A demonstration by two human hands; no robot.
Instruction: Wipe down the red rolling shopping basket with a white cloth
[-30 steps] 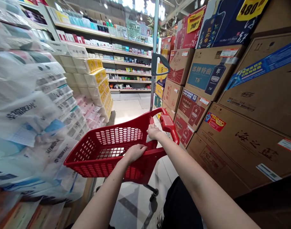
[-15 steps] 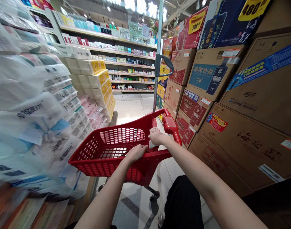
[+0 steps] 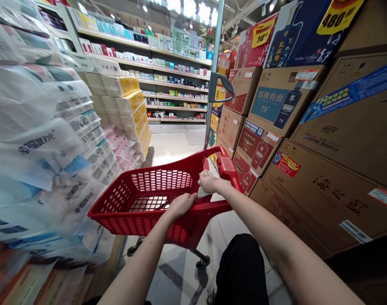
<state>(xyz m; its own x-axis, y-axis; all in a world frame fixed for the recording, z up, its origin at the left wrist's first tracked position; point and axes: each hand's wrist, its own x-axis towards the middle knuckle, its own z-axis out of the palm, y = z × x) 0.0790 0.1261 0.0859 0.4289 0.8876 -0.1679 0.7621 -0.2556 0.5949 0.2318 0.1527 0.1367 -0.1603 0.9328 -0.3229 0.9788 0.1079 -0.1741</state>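
A red plastic shopping cart (image 3: 139, 218) stands right in front of me, its basket pierced with rows of holes. My left hand (image 3: 182, 204) is closed over the near rim of the basket, the fingertips partly hidden behind it. My right hand (image 3: 209, 182) reaches over the rear end of the basket, beside the red handle (image 3: 227, 167). Its fingers are bent around a white tissue or cloth (image 3: 202, 193), which is held against the cart's rear panel. A small dark object lies on the basket floor, too small to name.
Packs of tissue paper (image 3: 47, 148) are piled close on the left. Cardboard cartons (image 3: 333, 182) form a high wall on the right. A metal post with a dark grey handle (image 3: 219, 87) rises behind the cart. Beyond the pale tiled floor (image 3: 171, 142) stand stocked shelves (image 3: 177, 87).
The view has shifted slightly, and the cart's front end sits a little further left. My right hand, with the white tissue or cloth, has moved very slightly. My left hand keeps hold of the rim.
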